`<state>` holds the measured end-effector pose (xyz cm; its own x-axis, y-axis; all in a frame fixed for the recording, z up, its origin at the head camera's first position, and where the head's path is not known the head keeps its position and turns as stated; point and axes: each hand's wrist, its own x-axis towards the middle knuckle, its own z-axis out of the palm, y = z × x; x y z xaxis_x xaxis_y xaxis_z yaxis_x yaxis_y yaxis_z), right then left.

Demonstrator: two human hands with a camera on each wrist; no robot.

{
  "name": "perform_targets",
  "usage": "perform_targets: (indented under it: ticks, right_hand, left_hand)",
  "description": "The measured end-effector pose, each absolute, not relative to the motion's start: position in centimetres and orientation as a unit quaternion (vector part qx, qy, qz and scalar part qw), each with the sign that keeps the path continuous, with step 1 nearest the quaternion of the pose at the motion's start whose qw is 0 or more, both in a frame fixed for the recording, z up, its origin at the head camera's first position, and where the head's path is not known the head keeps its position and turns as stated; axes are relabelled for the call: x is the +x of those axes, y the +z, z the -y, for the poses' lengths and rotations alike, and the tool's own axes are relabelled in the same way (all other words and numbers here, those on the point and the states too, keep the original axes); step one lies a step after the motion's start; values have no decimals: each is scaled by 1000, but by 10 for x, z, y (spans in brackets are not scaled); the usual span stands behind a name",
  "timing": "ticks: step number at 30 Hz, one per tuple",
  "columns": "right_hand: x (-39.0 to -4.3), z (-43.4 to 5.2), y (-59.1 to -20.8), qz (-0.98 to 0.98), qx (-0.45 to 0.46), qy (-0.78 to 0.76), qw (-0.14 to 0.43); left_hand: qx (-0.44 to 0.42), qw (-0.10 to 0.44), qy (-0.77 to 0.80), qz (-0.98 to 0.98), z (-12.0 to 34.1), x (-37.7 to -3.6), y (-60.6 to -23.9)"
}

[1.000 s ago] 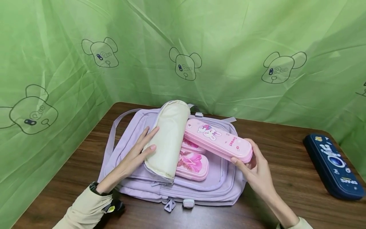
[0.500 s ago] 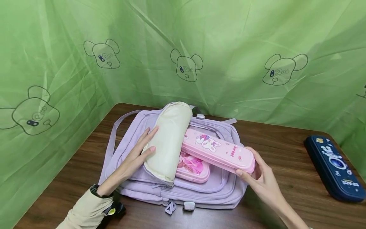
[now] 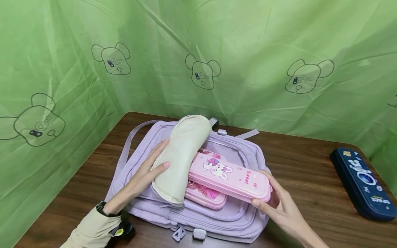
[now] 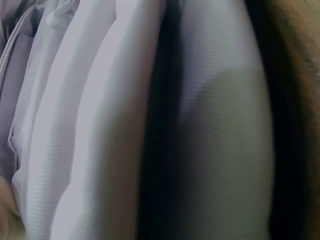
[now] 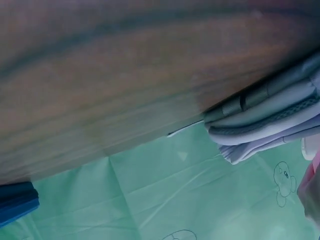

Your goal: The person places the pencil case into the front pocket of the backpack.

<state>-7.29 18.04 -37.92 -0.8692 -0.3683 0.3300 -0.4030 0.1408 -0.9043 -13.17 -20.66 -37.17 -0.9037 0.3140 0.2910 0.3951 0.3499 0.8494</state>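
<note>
A lavender backpack lies on the table, its front pocket open and the cream-lined flap folded back. My left hand rests on that flap's left edge, thumb and fingers spread and fairly straight. With my right hand I grip the right end of a pink pencil case with a bunny and the word "Sweet". Its left end reaches under the flap's edge. Beneath it, a pink flower-print pencil case lies in the pocket, and part of another pink case shows behind. The left wrist view shows mostly backpack fabric.
A navy "SPACE" pencil case lies at the table's right side. Green curtains with bear drawings stand behind and at the sides of the brown table. A strap loops out at the backpack's left.
The bunny pencil case has moved down toward me and a little left in my right hand, covering more of the flower case. The flap has tilted slightly; my left hand stays on it.
</note>
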Motion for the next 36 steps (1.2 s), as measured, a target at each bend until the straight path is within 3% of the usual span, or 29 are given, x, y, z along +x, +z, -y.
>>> perform_targets:
  ticks: [7, 21, 30, 36]
  right_hand:
    - [-76, -169, -381, 778, 242, 579, -26]
    - [-86, -157, -365, 789, 275, 548, -37]
    - [-87, -121, -367, 794, 266, 540, -83]
    - [-84, -121, -372, 803, 247, 534, -95]
  left_hand:
    - [-238, 36, -513, 824, 208, -130, -368]
    - [-237, 56, -495, 834, 203, -127, -356]
    - [-215, 22, -453, 865, 196, -126, -343]
    - [-210, 22, -419, 883, 196, -126, -344]
